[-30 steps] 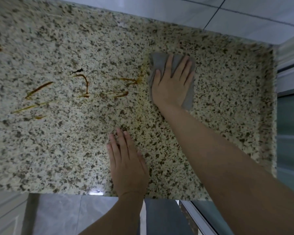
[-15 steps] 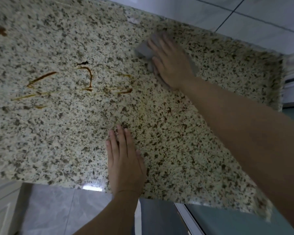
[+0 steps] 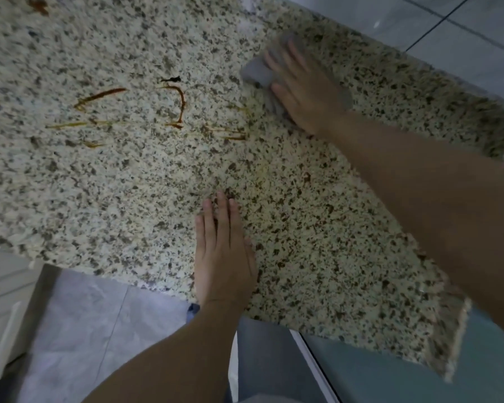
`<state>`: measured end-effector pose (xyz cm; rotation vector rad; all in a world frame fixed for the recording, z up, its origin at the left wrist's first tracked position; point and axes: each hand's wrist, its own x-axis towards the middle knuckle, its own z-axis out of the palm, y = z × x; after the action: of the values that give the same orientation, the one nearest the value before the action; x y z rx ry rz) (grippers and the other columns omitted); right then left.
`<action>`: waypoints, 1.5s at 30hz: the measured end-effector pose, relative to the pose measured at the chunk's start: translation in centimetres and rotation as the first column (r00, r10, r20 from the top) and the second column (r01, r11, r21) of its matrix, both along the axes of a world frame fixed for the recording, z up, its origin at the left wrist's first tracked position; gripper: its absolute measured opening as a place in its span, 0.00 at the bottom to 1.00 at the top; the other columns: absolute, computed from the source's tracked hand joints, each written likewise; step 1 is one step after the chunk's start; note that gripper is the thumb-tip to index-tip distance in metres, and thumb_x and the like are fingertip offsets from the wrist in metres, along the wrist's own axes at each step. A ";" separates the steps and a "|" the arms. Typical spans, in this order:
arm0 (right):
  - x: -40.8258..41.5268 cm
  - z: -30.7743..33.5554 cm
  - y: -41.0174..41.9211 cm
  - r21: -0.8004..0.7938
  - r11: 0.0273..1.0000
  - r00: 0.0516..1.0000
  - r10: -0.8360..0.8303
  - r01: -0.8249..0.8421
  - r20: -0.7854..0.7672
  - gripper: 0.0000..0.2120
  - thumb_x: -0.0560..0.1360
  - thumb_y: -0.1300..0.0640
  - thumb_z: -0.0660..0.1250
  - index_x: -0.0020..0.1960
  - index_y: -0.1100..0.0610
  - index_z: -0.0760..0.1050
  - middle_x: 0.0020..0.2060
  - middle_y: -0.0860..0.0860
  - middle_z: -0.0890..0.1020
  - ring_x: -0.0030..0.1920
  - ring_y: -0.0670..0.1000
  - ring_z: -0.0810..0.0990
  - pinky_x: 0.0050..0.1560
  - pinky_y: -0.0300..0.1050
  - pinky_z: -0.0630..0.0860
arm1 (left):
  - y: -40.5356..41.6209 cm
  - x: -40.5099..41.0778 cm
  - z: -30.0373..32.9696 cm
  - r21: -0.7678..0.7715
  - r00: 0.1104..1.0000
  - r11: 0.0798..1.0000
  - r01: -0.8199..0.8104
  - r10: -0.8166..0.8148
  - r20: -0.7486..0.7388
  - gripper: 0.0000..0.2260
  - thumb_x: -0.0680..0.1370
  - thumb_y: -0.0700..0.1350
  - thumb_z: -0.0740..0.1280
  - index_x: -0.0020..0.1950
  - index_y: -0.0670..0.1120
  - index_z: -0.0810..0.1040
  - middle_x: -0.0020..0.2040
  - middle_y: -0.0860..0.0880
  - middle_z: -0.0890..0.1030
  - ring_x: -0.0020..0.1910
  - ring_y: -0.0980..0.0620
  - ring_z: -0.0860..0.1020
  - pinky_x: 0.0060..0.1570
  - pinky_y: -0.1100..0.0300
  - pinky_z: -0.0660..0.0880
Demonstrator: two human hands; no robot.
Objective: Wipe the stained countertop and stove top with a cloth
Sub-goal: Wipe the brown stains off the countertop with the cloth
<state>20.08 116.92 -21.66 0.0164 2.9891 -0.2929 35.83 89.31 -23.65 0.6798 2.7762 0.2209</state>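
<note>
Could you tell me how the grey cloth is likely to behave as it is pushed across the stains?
The grey cloth looks thin and floppy, so it probably bunches unless the right hand presses flat. It likely slides easily on the polished countertop, smearing the brown stains first.

Speckled granite countertop (image 3: pixel 317 228), cream with dark flecks. Brown streaks (image 3: pixel 175 106) smeared across its far left part. Just right of those streaks, a grey cloth (image 3: pixel 256 72) lying flat, pressed down under the right hand (image 3: pixel 306 88). Nearer than the streaks, close to the front edge, the left hand (image 3: pixel 223 251) resting flat, fingers straight.
</note>
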 end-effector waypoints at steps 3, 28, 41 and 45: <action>5.6 -0.4 -2.7 -0.015 0.993 0.993 0.117 -0.117 -0.026 0.28 0.88 0.48 0.44 0.82 0.61 0.56 0.82 0.61 0.55 0.83 0.63 0.48 0.82 0.59 0.41 | -0.2 0.1 0.1 -0.011 1.000 1.000 -0.003 0.003 -0.002 0.29 0.83 0.49 0.45 0.82 0.39 0.44 0.83 0.40 0.42 0.82 0.40 0.42 0.80 0.44 0.48; 16.9 -0.8 -10.7 -0.015 0.972 0.972 -0.233 0.233 -0.041 0.26 0.88 0.48 0.45 0.84 0.56 0.53 0.83 0.55 0.53 0.83 0.56 0.47 0.82 0.50 0.41 | -2.3 0.2 -0.5 0.605 0.996 0.793 -0.066 0.087 -0.005 0.23 0.86 0.44 0.49 0.80 0.37 0.57 0.81 0.41 0.59 0.81 0.46 0.57 0.80 0.49 0.52; 19.3 -1.9 -18.4 0.091 0.987 0.985 -0.124 0.136 -0.123 0.26 0.88 0.49 0.47 0.83 0.57 0.56 0.82 0.59 0.57 0.83 0.61 0.51 0.81 0.61 0.51 | -10.8 -9.2 -1.2 0.233 0.967 0.952 0.200 -0.154 -0.203 0.24 0.86 0.53 0.51 0.80 0.44 0.62 0.82 0.44 0.59 0.81 0.42 0.55 0.80 0.45 0.52; 16.5 -2.0 -19.1 0.088 0.876 0.875 -0.460 0.475 -0.150 0.28 0.87 0.46 0.43 0.84 0.55 0.52 0.83 0.56 0.55 0.83 0.59 0.50 0.82 0.57 0.46 | -10.8 -9.3 -1.9 0.245 0.961 0.951 0.191 -0.129 -0.246 0.22 0.86 0.49 0.52 0.79 0.45 0.65 0.81 0.43 0.61 0.80 0.41 0.57 0.79 0.45 0.53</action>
<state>36.63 97.81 -23.63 0.7740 3.0803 -0.1606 26.52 78.46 -25.53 1.0551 2.9138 0.5214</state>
